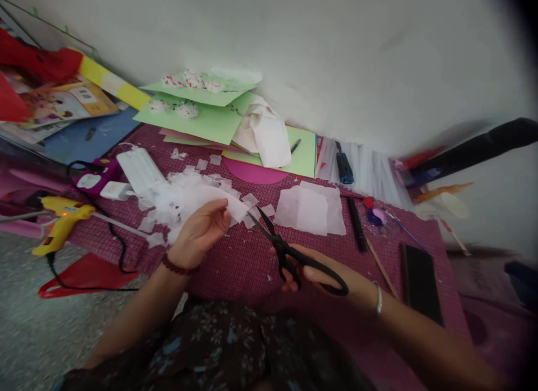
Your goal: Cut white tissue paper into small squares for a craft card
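Observation:
A white paper strip [236, 208] is pinched between the thumb and fingers of my left hand [205, 228]. My right hand [300, 268] grips black scissors [279, 245], their blades parted and pointing at the strip's right end. Whether the blades touch the paper I cannot tell. Beneath and behind the strip spreads a heap of small cut white paper pieces [180, 195], some of them loose squares. Larger white sheets [311, 209] lie flat on the table to the right of the scissors' tips.
A yellow glue gun [63, 220] with a lit orange light sits at the left, near a white power strip [140, 170]. Green cards [197, 119] with white-and-red paper blossoms lean at the back. A box cutter [343, 164], black marker [356, 226] and dark phone [420, 282] lie right on the checked tablecloth [247, 273].

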A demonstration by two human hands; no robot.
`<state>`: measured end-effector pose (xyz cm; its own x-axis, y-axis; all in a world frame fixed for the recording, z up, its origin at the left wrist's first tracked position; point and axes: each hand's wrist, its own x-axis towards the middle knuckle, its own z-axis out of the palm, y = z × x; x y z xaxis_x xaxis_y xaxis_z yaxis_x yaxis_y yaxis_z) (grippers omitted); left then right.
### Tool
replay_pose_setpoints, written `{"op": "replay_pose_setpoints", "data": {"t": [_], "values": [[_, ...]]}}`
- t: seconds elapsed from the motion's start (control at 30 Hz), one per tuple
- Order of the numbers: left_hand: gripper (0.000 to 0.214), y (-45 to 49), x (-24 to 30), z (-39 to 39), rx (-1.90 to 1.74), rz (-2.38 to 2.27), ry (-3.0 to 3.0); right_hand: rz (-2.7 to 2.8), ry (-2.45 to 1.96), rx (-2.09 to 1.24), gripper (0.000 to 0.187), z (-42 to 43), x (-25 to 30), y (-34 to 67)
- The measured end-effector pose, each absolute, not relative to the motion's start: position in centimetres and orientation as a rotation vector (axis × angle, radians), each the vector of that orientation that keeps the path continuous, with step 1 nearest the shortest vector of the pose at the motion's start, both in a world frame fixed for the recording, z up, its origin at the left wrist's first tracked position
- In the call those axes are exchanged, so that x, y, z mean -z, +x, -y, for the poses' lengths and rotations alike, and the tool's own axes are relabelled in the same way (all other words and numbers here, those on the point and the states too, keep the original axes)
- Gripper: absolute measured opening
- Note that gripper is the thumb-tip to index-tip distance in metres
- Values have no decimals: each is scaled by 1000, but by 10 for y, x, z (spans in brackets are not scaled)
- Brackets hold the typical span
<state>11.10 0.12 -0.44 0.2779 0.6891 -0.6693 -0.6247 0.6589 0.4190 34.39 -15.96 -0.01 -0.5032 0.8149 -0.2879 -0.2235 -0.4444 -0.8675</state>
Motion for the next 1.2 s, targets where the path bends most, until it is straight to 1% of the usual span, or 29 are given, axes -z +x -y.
{"op": "replay_pose_setpoints", "data": {"t": [0.23, 0.4, 0.57, 0.7, 0.87, 0.97, 1.07, 1.2], "values": [[19, 109, 8, 9, -889, -831, 354, 1023, -934, -2007, 57, 159, 2, 343], [36, 109, 5, 18, -845, -718, 504, 993, -845, -2052, 58, 158, 12, 342], [53, 114, 3, 23, -789, -646, 607, 873, -717, -2134, 66, 156, 23, 338], [53, 114, 7, 23, -730, -634, 661, 803, -650, -2166, 68, 156, 28, 333], [54, 116, 7, 21, -733, -681, 661, 861, -760, -2087, 61, 158, 28, 331], [53, 119, 3, 21, -738, -696, 634, 867, -781, -2041, 62, 159, 30, 329], [50, 121, 5, 22, -745, -683, 602, 764, -755, -2083, 63, 162, 35, 328], [52, 119, 11, 25, -666, -625, 603, 670, -697, -2171, 63, 165, 42, 329]]}}
